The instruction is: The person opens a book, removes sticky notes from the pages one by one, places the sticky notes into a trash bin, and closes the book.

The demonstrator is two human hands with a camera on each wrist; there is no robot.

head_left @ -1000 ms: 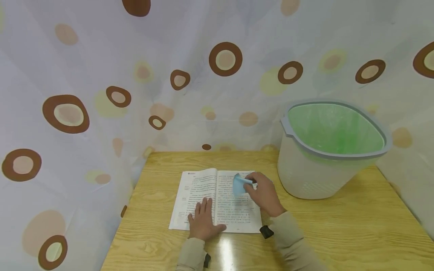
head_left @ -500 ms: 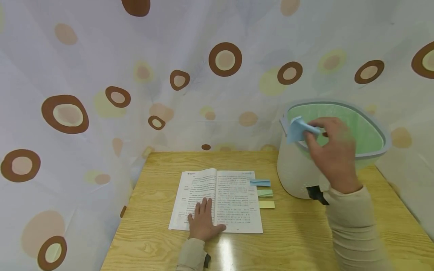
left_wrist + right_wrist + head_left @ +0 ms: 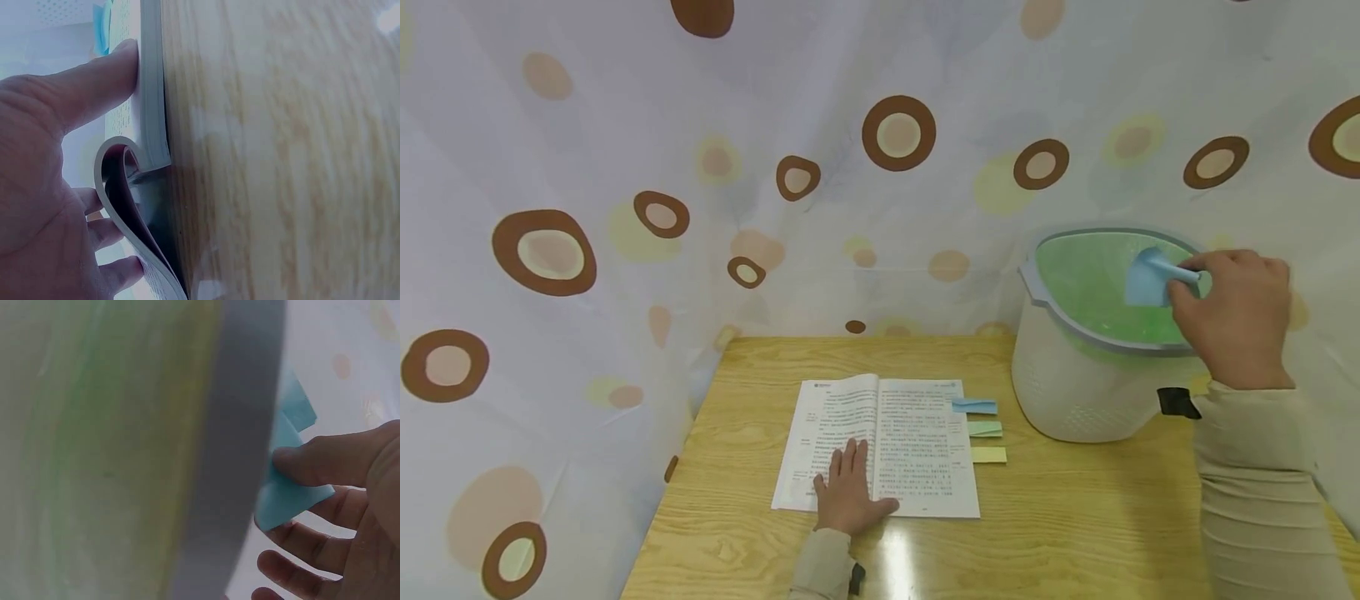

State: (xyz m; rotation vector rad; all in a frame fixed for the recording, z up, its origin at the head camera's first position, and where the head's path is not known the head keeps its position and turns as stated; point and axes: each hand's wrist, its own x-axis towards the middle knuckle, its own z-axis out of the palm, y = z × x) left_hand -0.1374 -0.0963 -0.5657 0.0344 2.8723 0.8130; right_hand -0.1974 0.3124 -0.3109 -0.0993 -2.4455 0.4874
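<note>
An open book (image 3: 917, 450) with printed pages lies on the wooden table. My left hand (image 3: 847, 492) rests flat across its lower middle, fingers straight on the left page and thumb spread onto the right one. The left wrist view shows the thumb (image 3: 103, 87) at the book's thick page edge. My right hand (image 3: 1243, 312) is raised over the bin's right side, pinching a curled light-blue piece of paper (image 3: 1150, 279) between thumb and fingers. The paper overlaps the bin's green inside in the head view. Behind the grey rim, the right wrist view shows the same paper (image 3: 290, 494).
A tall white bin (image 3: 1075, 392) with a grey rim and green lining stands at the table's back right. Blue (image 3: 976, 407), green (image 3: 985, 429) and yellow (image 3: 990, 455) tabs stick out from the book's right edge. A spotted curtain (image 3: 820, 233) hangs behind.
My right hand has carried the blue paper from above the right page up and rightward to the bin, uncovering the three tabs. The left hand has stayed on the book.
</note>
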